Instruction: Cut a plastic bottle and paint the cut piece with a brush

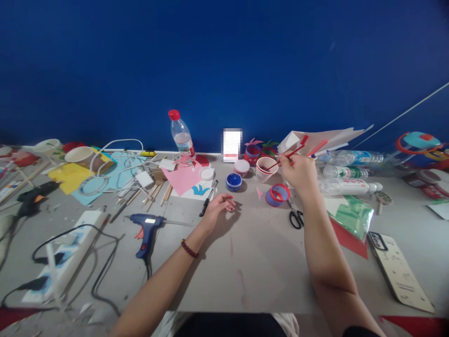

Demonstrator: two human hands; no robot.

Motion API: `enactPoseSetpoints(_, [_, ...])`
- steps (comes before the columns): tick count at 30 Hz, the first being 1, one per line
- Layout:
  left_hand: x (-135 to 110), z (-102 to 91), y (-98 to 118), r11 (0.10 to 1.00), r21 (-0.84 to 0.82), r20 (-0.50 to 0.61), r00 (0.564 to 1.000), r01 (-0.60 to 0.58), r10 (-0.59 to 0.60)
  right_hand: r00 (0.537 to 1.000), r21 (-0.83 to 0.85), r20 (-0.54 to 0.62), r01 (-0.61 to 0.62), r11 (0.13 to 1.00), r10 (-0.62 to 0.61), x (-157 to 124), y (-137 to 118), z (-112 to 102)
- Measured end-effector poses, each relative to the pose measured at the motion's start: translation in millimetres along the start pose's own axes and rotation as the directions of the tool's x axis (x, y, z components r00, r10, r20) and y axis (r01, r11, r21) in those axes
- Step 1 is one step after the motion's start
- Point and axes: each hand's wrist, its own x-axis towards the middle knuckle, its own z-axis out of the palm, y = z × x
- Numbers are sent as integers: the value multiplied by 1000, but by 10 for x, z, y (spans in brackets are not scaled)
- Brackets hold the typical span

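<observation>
My right hand (300,169) is closed on a red-handled paintbrush (289,153). Its lower end dips into a white paper cup (262,174) holding dark liquid. In front of the cup sits a purple cup with a red rim (275,196). My left hand (220,206) hovers low over or rests on the table, fingers loosely bent and apart, with nothing in it. Close beyond its fingertips stands an open jar of blue paint (234,181); behind that is a pinkish jar with a white lid (242,167). A black marker (206,203) lies left of this hand.
A blue glue gun (149,231) and white power strip (70,252) with cables lie left. A plastic bottle (181,135) stands at the back, beside pink paper (180,175). Scissors (296,219), several lying bottles (345,186) and a phone (400,271) are right.
</observation>
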Motion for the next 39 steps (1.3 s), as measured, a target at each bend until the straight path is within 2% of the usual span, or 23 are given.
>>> enactPoseSetpoints(7, [-4, 6, 5, 1000, 21, 3, 1000, 9, -9, 996, 85, -80, 46, 995, -39, -18, 21, -18])
enactPoseSetpoints(10, [-8, 13, 12, 999, 29, 8, 1000, 13, -13, 998, 127, -42, 46, 991, -41, -11, 49, 13])
enactPoseSetpoints(13, [-10, 17, 16, 999, 30, 4, 1000, 17, -17, 1000, 75, 2, -2, 997, 2, -1, 43, 21])
enactPoseSetpoints(17, [-17, 21, 20, 999, 35, 11, 1000, 11, -12, 999, -34, -28, -17, 999, 16, 2, 29, -3])
enactPoseSetpoints(20, [-25, 23, 24, 999, 46, 16, 1000, 9, -10, 999, -39, -44, -3, 999, 1, -3, 38, 3])
enactPoseSetpoints(26, [-38, 33, 40, 998, 63, 23, 1000, 6, -8, 1000, 101, 21, 9, 995, -11, -7, 9, 14])
enactPoseSetpoints(32, [-20, 14, 12, 998, 54, 17, 1000, 11, -12, 1000, 247, -24, 24, 969, -19, 2, 35, -5])
enactPoseSetpoints(39, [33, -40, -2, 997, -69, -11, 999, 46, -47, 999, 5, 6, -39, 999, 39, 22, 41, 12])
